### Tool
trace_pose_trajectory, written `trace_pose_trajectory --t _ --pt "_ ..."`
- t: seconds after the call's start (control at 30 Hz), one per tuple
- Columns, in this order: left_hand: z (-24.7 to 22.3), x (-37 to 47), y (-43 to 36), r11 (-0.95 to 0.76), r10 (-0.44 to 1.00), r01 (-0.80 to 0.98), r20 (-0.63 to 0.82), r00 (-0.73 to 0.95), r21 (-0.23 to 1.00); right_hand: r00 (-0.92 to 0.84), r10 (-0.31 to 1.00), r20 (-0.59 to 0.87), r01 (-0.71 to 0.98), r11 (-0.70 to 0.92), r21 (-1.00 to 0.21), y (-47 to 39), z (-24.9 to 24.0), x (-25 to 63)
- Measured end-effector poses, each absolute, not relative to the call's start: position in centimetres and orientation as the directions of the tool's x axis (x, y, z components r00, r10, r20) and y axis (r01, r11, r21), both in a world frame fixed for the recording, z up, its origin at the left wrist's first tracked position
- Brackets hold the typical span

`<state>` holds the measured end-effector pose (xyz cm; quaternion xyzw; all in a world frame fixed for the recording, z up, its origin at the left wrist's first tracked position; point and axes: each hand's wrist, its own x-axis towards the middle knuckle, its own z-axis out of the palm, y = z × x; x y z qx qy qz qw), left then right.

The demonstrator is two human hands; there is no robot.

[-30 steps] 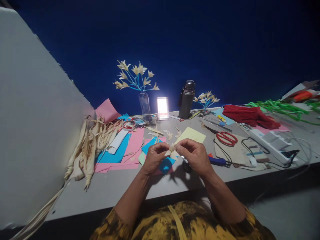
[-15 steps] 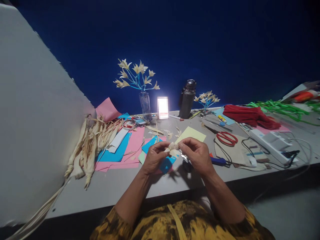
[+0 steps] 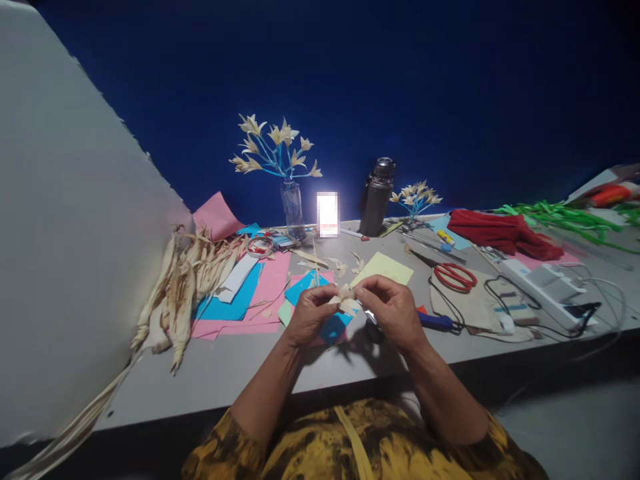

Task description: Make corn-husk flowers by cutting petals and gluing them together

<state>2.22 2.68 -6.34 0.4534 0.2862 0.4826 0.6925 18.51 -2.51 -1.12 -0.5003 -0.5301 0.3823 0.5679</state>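
Note:
Between my two hands, above the near part of the table, is a small cream flower (image 3: 347, 301) that looks made of dried corn husk. My left hand (image 3: 311, 313) pinches its left side between thumb and fingers. On the other side, the thumb and forefinger of my right hand (image 3: 393, 310) close on a petal. Beneath the flower lie blue paper (image 3: 334, 328) and pink scraps. A dark-handled tool (image 3: 373, 330) lies partly hidden under my right hand, and a blue handle (image 3: 436, 321) sticks out to its right.
Dried corn husks (image 3: 175, 293) heap up at the left beside pink sheets (image 3: 270, 287). Finished-looking flowers stand in a glass vase (image 3: 293, 210), near a dark flask (image 3: 377, 200). Red-handled scissors (image 3: 455, 277), a cloth bag (image 3: 475, 303), a power strip (image 3: 540, 290) and a red cloth (image 3: 505, 233) lie rightward.
The flower has turned slightly between my fingers, and its petals sit at a different angle. Both hands stay in nearly the same place.

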Motion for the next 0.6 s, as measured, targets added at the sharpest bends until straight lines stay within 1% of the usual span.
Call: trace_pose_trajectory --t 0.27,0.53,0.6 --pt "-6.98 2.13 2.91 0.107 0.915 -0.437 0.084 0.395 0.893 0.121 0.968 0.22 0.075 0.212 -0.974 -2.47 -1.57 18.57" --pt "-7.29 2.17 2.89 0.13 0.917 -0.435 0.059 0.395 0.891 0.117 0.97 0.213 0.041 0.21 -0.977 -2.47 -1.9 18.34" --pt "-7.31 2.22 2.85 0.16 0.915 -0.44 0.035 0.402 0.884 0.111 0.971 0.213 0.05 0.208 -0.977 -2.48 -2.06 18.43"
